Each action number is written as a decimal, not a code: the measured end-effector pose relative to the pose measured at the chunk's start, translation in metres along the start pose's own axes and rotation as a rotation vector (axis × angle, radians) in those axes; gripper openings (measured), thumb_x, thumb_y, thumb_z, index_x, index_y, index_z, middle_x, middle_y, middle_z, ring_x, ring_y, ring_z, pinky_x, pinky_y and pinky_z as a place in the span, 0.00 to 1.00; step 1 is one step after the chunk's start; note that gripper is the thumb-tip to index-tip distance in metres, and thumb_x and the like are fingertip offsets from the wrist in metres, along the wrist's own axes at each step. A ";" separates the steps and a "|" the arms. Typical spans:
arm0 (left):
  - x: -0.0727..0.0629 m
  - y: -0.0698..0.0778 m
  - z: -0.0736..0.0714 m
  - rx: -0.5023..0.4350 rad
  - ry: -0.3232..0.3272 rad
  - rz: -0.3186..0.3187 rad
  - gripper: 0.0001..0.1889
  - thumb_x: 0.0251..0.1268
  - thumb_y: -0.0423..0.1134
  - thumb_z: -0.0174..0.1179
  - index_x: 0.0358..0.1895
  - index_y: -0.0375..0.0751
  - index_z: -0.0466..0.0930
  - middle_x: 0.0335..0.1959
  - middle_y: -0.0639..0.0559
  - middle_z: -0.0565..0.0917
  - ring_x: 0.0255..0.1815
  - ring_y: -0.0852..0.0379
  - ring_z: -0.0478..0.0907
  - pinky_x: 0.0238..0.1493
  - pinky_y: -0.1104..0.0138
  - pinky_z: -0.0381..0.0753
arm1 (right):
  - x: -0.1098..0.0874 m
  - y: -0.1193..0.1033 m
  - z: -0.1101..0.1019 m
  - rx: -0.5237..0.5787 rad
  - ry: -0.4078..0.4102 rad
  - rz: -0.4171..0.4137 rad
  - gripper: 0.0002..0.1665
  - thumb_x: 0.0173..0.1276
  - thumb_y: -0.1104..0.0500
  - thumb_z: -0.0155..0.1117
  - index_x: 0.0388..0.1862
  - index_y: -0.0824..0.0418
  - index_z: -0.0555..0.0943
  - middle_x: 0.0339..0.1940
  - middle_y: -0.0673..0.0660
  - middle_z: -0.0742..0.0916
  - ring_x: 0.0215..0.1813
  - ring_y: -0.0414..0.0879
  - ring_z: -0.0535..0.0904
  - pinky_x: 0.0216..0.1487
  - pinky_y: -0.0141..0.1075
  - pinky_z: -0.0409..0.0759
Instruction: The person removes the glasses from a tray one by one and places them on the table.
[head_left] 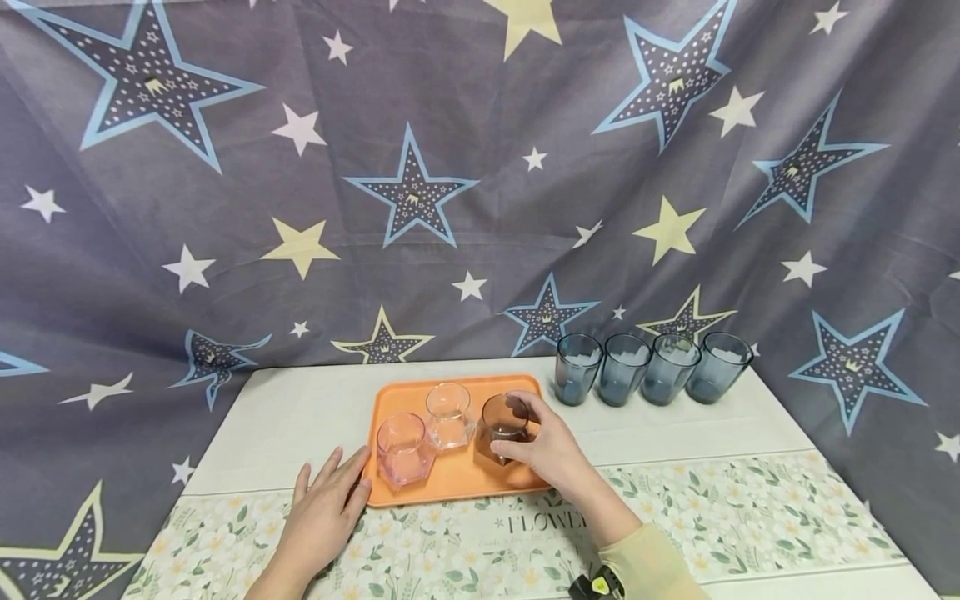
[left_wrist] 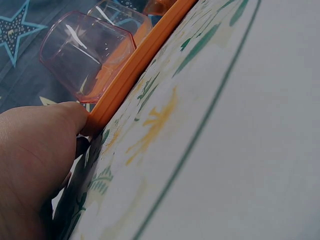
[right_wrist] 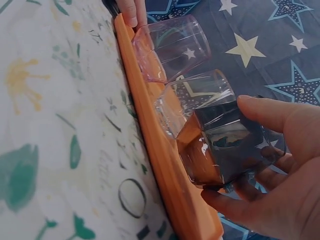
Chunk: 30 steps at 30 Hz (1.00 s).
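Note:
My right hand [head_left: 551,446] holds a brown tinted glass [head_left: 504,425] by its sides at the right part of an orange tray [head_left: 465,487]. In the right wrist view the thumb lies on the brown glass [right_wrist: 225,145] near its rim and the fingers pass beneath its side. To its left stand a clear glass [head_left: 448,421] and a pink tinted glass [head_left: 402,454], both upright on the tray. My left hand [head_left: 322,508] rests against the tray's left edge with fingers loosely spread; its thumb touches the tray corner in the left wrist view.
Several blue glasses [head_left: 651,375] stand in a row at the table's back right, behind and right of the tray. A floral runner [head_left: 712,517] crosses the white table [head_left: 300,417]. A grey star-patterned cloth [head_left: 465,208] hangs directly behind the table.

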<state>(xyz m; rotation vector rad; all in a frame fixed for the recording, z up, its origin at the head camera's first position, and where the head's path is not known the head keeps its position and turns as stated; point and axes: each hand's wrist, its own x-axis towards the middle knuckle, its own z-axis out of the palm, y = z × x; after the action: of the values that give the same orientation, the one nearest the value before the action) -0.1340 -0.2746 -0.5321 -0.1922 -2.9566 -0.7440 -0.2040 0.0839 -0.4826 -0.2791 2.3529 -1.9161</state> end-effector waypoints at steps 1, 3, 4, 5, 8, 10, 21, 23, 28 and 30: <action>0.000 0.000 0.000 0.001 -0.001 0.000 0.30 0.92 0.53 0.53 0.85 0.43 0.70 0.82 0.43 0.74 0.87 0.31 0.58 0.82 0.26 0.36 | -0.001 -0.001 -0.001 0.001 0.003 0.002 0.45 0.65 0.60 0.88 0.79 0.55 0.77 0.74 0.64 0.81 0.77 0.60 0.74 0.73 0.57 0.80; 0.001 -0.001 0.001 0.002 -0.003 -0.001 0.30 0.92 0.53 0.52 0.85 0.43 0.70 0.82 0.43 0.74 0.87 0.31 0.58 0.82 0.26 0.36 | -0.002 -0.005 -0.004 0.005 0.007 0.010 0.45 0.65 0.59 0.88 0.79 0.53 0.78 0.74 0.62 0.81 0.77 0.58 0.74 0.75 0.57 0.78; 0.001 -0.001 0.001 0.003 -0.004 -0.002 0.30 0.92 0.53 0.52 0.85 0.43 0.70 0.82 0.43 0.75 0.87 0.31 0.58 0.82 0.26 0.36 | -0.002 -0.006 -0.005 0.004 0.009 0.012 0.45 0.65 0.58 0.88 0.79 0.53 0.78 0.74 0.61 0.81 0.78 0.57 0.74 0.76 0.57 0.77; 0.001 -0.002 0.001 0.002 -0.004 -0.003 0.30 0.92 0.53 0.53 0.85 0.43 0.70 0.82 0.43 0.75 0.87 0.31 0.58 0.82 0.26 0.36 | -0.003 -0.007 -0.006 -0.001 0.012 0.015 0.45 0.65 0.58 0.88 0.79 0.52 0.78 0.74 0.60 0.81 0.78 0.56 0.74 0.77 0.57 0.76; 0.001 -0.003 0.001 -0.002 -0.004 -0.004 0.30 0.92 0.52 0.54 0.86 0.44 0.70 0.82 0.43 0.75 0.87 0.31 0.58 0.82 0.26 0.37 | -0.004 -0.010 -0.011 -0.028 0.023 0.013 0.45 0.65 0.56 0.88 0.79 0.52 0.78 0.75 0.58 0.81 0.78 0.55 0.74 0.79 0.60 0.72; 0.000 -0.003 0.001 -0.004 -0.004 -0.004 0.30 0.92 0.52 0.54 0.86 0.44 0.70 0.82 0.43 0.74 0.87 0.31 0.58 0.82 0.26 0.37 | -0.004 -0.012 -0.015 -0.039 0.033 0.009 0.45 0.65 0.57 0.88 0.79 0.52 0.78 0.75 0.59 0.82 0.78 0.55 0.74 0.80 0.61 0.71; 0.000 0.000 0.000 0.005 0.002 -0.014 0.29 0.91 0.50 0.55 0.85 0.42 0.71 0.81 0.42 0.75 0.87 0.31 0.58 0.83 0.27 0.36 | -0.007 -0.012 -0.042 -0.053 0.073 -0.002 0.49 0.65 0.61 0.87 0.82 0.57 0.73 0.74 0.64 0.81 0.78 0.61 0.74 0.77 0.54 0.77; 0.001 0.000 0.000 0.002 0.000 -0.018 0.29 0.91 0.50 0.55 0.85 0.42 0.70 0.82 0.43 0.75 0.87 0.31 0.58 0.83 0.27 0.36 | -0.008 -0.011 -0.048 -0.065 0.079 -0.003 0.50 0.65 0.61 0.87 0.83 0.57 0.72 0.74 0.64 0.81 0.78 0.60 0.74 0.77 0.54 0.77; 0.001 0.000 0.000 0.001 -0.007 -0.022 0.30 0.92 0.51 0.54 0.86 0.43 0.69 0.82 0.43 0.74 0.88 0.31 0.56 0.83 0.27 0.36 | -0.010 -0.006 -0.062 -0.078 0.098 0.006 0.51 0.65 0.60 0.87 0.84 0.58 0.71 0.75 0.64 0.80 0.78 0.57 0.74 0.77 0.54 0.77; 0.001 0.001 0.000 0.000 -0.006 -0.021 0.30 0.91 0.51 0.54 0.86 0.43 0.69 0.82 0.43 0.74 0.88 0.31 0.56 0.83 0.27 0.36 | -0.011 -0.005 -0.067 -0.076 0.103 0.004 0.51 0.65 0.61 0.87 0.84 0.59 0.71 0.76 0.64 0.80 0.78 0.58 0.74 0.78 0.54 0.76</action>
<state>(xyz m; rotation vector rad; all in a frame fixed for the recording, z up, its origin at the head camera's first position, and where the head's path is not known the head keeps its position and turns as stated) -0.1345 -0.2739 -0.5312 -0.1641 -2.9690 -0.7471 -0.2059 0.1496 -0.4647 -0.1850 2.4931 -1.8848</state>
